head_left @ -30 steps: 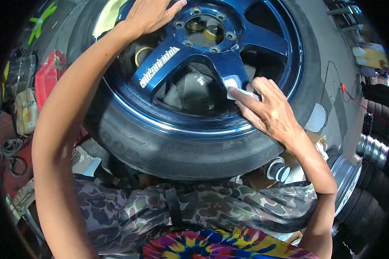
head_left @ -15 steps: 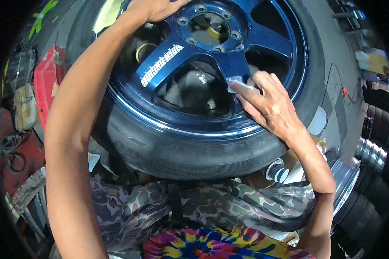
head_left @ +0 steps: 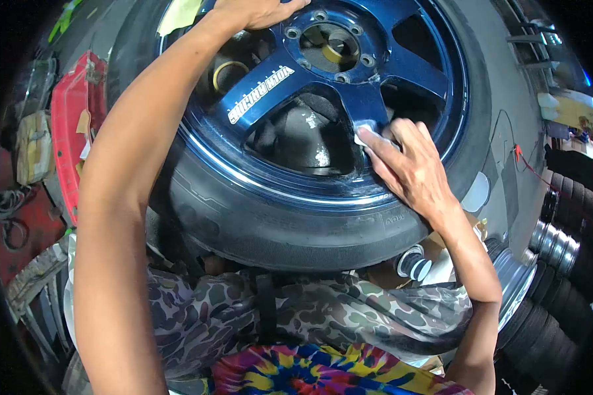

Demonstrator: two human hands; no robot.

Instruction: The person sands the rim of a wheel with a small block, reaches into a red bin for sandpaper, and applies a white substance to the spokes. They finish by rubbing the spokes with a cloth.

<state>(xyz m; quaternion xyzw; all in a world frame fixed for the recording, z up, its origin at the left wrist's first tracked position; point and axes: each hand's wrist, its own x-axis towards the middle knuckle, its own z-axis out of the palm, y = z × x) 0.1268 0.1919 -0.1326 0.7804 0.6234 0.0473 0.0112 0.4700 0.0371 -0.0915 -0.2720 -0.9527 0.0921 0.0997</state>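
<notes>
A blue spoked wheel rim with white lettering on one spoke sits inside a black tyre, lying in front of my body. Between the fingers of my right hand is a small folded white sheet, pressed against the lower right spoke near the outer lip. Pale residue shows on that spoke around the fingertips. At the top edge of the view, my left hand rests on the rim's upper left, thumb stretched out toward the hub; its other fingers are partly cut off.
A yellow sheet lies at the tyre's upper left. Beside the tyre stands a red plastic piece. Stacked tyres and a silver rim are at the right. A roll of tape lies below the tyre.
The view has shifted, so the wheel appears slightly right and lower. My right hand still presses the white sheet on the same spoke, its fingers a little more bent. My left hand stays on the rim.
</notes>
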